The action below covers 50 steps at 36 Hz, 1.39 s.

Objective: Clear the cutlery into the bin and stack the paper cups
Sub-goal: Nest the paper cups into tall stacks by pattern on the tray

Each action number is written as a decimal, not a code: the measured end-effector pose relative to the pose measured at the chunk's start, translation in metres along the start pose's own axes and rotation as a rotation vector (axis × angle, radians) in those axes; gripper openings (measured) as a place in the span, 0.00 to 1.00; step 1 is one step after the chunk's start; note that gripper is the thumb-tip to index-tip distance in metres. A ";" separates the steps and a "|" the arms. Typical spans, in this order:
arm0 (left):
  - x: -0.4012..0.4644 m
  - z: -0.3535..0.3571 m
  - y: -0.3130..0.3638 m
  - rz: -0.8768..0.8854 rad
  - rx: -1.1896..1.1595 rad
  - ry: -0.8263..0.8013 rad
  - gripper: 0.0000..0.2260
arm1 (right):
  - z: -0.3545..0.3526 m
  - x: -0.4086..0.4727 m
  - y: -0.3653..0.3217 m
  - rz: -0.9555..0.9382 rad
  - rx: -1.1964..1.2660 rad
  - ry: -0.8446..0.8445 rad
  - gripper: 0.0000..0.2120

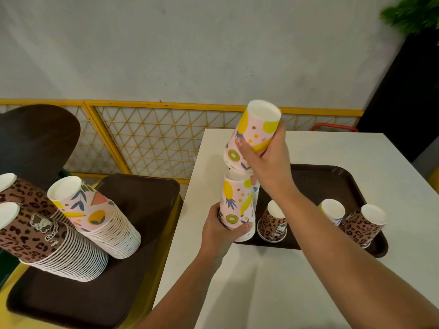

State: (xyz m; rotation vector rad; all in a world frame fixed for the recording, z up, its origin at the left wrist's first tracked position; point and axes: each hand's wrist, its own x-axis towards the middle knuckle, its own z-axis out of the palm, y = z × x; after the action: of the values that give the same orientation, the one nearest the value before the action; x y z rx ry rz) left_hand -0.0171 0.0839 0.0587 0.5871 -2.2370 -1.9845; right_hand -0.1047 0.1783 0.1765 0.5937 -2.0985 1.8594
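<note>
My right hand (266, 162) grips an upside-down pink fruit-print paper cup (255, 129), tilted, just above a short upside-down stack of the same cups (234, 203). My left hand (221, 230) holds that stack near its rims, at the left edge of the brown tray (337, 181) on the white table (273, 281). Still on the tray stand upside-down single cups: a leopard-print one (273, 223), a fruit-print one (331, 211) partly hidden by my right forearm, and another leopard-print one (365, 224). No cutlery or bin shows.
To the left, a second brown tray (133, 205) carries tall leaning stacks: leopard-print cups (40, 236) and fruit-print cups (95, 212). A dark chair back (38, 138) and a yellow lattice fence (152, 138) stand behind. A plant (413, 13) is at top right.
</note>
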 end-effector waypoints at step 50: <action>0.002 0.010 0.016 0.068 0.010 -0.120 0.32 | -0.001 -0.052 0.041 0.293 -0.231 -0.151 0.29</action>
State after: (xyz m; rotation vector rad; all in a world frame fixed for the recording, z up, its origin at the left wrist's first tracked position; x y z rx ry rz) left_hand -0.0254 0.0937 0.0728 0.3969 -2.3018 -2.0275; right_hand -0.0786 0.1892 0.1171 0.3999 -2.5737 1.7192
